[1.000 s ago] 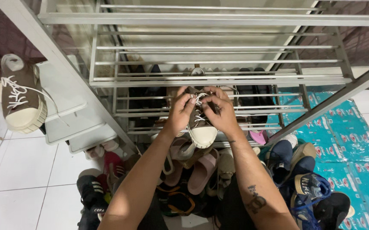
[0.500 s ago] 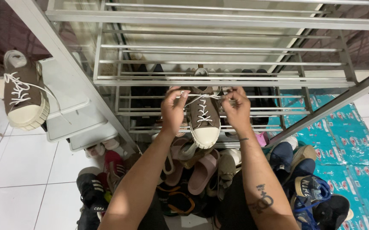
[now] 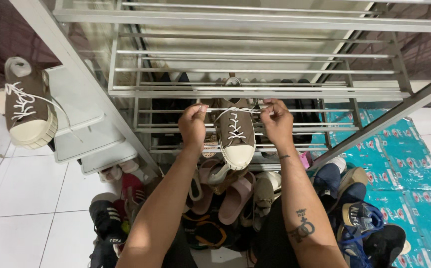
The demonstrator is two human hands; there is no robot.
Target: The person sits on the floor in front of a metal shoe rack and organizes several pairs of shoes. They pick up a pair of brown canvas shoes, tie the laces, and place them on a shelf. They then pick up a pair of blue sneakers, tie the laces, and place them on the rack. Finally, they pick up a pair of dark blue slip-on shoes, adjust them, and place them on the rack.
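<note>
Brown sneaker (image 3: 236, 133) with a cream toe cap sits between both hands, in front of the metal shoe rack (image 3: 255, 92). Left hand (image 3: 193, 125) pinches one white lace (image 3: 235, 124) end, fingers closed; right hand (image 3: 277, 121) pinches the other, pulling it taut sideways. Its matching sneaker (image 3: 26, 106) rests far left of the rack.

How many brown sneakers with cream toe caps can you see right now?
2. One brown sneaker sits between the left hand and right hand, laces pulled outward. The other sneaker rests on the white shelf at left. The floor pile may hide more.
</note>
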